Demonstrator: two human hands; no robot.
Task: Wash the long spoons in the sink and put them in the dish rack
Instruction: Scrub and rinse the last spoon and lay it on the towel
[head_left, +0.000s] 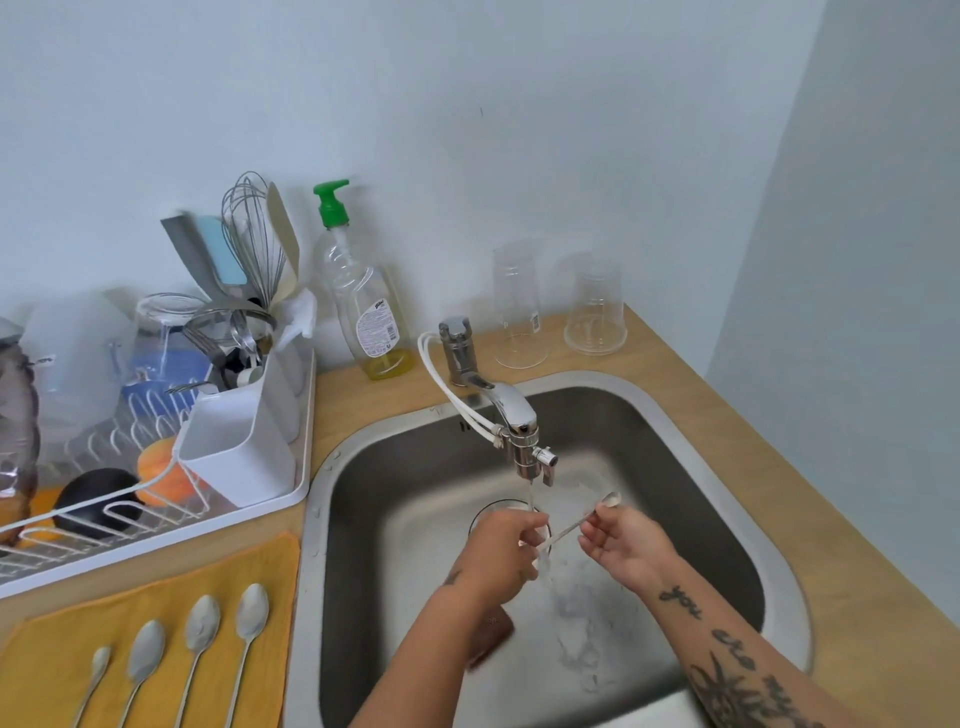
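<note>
The long spoon is held level over the sink, under the thin stream from the tap. The left grip has its fingers curled round the handle end, where the water lands. The right grip pinches the stem between thumb and fingers just below the bowl, which sticks out past the fingertips.

A clear glass stands in the basin, partly hidden behind the left grip. A brownish, blurred thing lies under the left forearm.

Left of the sink, four more spoons lie side by side on a yellow cloth, bowls pointing away from the person. Behind the cloth is the dish rack, with a white cutlery holder at its near corner and a whisk standing up in it.

On the desk behind the tap stand a soap bottle with a green pump and two clear cups, upside down. The bottle's label is too small to read. Script is tattooed along the right forearm; its first word looks like "you", and the rest cannot be made out.
</note>
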